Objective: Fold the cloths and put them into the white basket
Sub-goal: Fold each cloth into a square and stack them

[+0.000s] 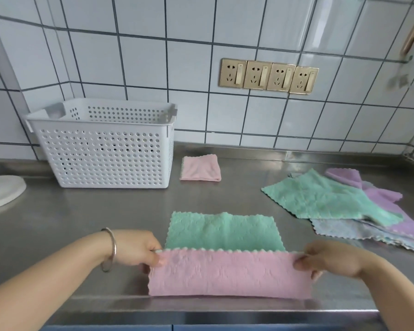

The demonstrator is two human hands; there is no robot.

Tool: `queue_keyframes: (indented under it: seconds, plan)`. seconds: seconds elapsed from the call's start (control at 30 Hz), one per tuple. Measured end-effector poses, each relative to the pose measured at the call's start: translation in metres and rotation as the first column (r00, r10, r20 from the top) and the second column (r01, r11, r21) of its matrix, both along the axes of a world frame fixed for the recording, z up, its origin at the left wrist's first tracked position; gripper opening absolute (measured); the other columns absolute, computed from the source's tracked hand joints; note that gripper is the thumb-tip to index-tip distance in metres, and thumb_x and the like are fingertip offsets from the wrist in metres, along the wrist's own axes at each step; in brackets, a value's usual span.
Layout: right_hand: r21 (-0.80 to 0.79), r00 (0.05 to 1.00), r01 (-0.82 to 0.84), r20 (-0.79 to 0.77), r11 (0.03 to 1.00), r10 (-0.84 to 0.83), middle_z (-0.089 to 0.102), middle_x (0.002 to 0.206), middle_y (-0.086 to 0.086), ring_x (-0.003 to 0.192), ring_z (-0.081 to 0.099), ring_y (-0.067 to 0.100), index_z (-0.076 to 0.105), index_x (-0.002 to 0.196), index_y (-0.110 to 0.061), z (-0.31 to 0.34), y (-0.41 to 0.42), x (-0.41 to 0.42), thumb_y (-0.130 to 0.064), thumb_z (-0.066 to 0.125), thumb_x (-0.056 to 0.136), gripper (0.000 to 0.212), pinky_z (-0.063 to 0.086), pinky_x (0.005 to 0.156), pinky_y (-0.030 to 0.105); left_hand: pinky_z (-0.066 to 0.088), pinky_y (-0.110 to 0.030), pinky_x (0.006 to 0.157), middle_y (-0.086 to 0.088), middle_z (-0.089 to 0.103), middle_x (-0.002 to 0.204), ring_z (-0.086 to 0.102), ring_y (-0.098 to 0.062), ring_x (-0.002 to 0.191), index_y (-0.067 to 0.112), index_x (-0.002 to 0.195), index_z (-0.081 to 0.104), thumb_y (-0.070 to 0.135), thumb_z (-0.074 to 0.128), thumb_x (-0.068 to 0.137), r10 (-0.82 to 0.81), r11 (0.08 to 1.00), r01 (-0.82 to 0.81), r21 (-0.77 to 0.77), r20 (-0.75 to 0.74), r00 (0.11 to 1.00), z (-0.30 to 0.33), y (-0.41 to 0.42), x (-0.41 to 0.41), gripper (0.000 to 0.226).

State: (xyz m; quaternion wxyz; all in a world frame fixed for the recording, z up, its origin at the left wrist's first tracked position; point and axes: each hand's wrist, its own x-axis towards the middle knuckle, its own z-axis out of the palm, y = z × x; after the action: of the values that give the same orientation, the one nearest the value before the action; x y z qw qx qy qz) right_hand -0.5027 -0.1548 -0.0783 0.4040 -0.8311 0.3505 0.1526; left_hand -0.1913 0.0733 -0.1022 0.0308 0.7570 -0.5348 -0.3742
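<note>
Head view: cloth (pixel 227 273) between both hands.

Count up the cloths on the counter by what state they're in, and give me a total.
Being folded in both hands, pink and green cloth: 1
Already folded, small pink cloth: 1
Loose in the pile on the right: at least 4 (one green, two purple, one pale blue-grey); more may be hidden underneath
Total: at least 6
</note>
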Motion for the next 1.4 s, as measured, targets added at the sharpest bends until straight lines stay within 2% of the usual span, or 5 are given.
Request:
queue_keyframes:
  seconds: [0.17, 0.3, 1.0, 1.17, 1.4]
  plan:
    - [-0.233, 0.936, 0.345, 0.159, 0.909, -0.314, 0.061, 0.076, 0.007, 0.070, 0.060, 0.021, 0.062, 0.080, -0.005, -0.022, -0.022, 0.045, -0.026, 0.049, 0.094, 0.029, 0.046, 0.061, 0.026, 0.031, -0.012, 0.038, 0.005, 0.035, 0.039, 0.031, -0.007, 0.031, 0.014, 0.062, 0.042, 0.010, 0.052, 0.091, 0.525, 0.783, -0.610, -0.120, -0.397, 0.753, -0.012, -0.047, 0.012, 0.031]
    - [-0.468, 0.902, 0.428, 0.162, 0.773, -0.401, 0.065, 0.102, 0.018, 0.093, 0.058, 0.030, 0.064, 0.090, -0.007, -0.047, -0.024, 0.075, -0.027, 0.040, 0.097, 0.031, 0.035, 0.069, 0.026, 0.033, -0.024, 0.058, -0.018, 0.065, 0.083, 0.053, -0.024, 0.065, -0.006, 0.100, 0.062, 0.017, 0.050, 0.091, 0.639, 0.707, -0.656, -0.263, -0.161, 0.753, -0.031, -0.078, 0.019, 0.028]
    - [-0.379, 0.720, 0.693, 0.402, 0.613, -0.566, 0.055, 0.125, 0.014, 0.111, 0.054, 0.032, 0.035, 0.134, -0.012, -0.055, -0.006, 0.073, -0.049, 0.044, 0.090, 0.058, 0.044, 0.087, 0.041, 0.043, -0.037, 0.093, -0.001, 0.040, 0.137, 0.040, -0.024, 0.125, 0.025, 0.134, 0.037, 0.053, 0.042, 0.085, 0.565, 0.749, -0.184, -0.636, 0.469, 0.678, -0.030, -0.089, -0.021, 0.056]
    - [-0.417, 0.769, 0.632, 0.228, 0.654, -0.597, 0.037, 0.141, 0.011, 0.124, 0.045, 0.032, 0.024, 0.143, -0.012, -0.055, 0.028, 0.057, -0.042, 0.055, 0.081, 0.075, 0.039, 0.096, 0.040, 0.004, -0.052, 0.117, 0.011, 0.000, 0.158, -0.005, -0.017, 0.146, 0.039, 0.146, 0.009, 0.064, 0.024, 0.089, 0.028, 0.924, 0.154, -0.350, 0.464, 0.885, -0.039, -0.111, -0.068, 0.064]
    - [-0.342, 0.742, 0.663, 0.180, 0.666, -0.646, 0.054, 0.124, 0.015, 0.109, 0.054, 0.033, 0.033, 0.130, -0.005, -0.059, 0.044, 0.059, -0.027, 0.058, 0.079, 0.062, 0.044, 0.084, 0.034, -0.008, -0.055, 0.115, 0.005, -0.016, 0.157, -0.019, -0.021, 0.144, 0.041, 0.145, -0.004, 0.077, 0.025, 0.079, -0.054, 0.961, 0.179, -0.211, 0.492, 0.869, -0.060, -0.121, -0.077, 0.081]
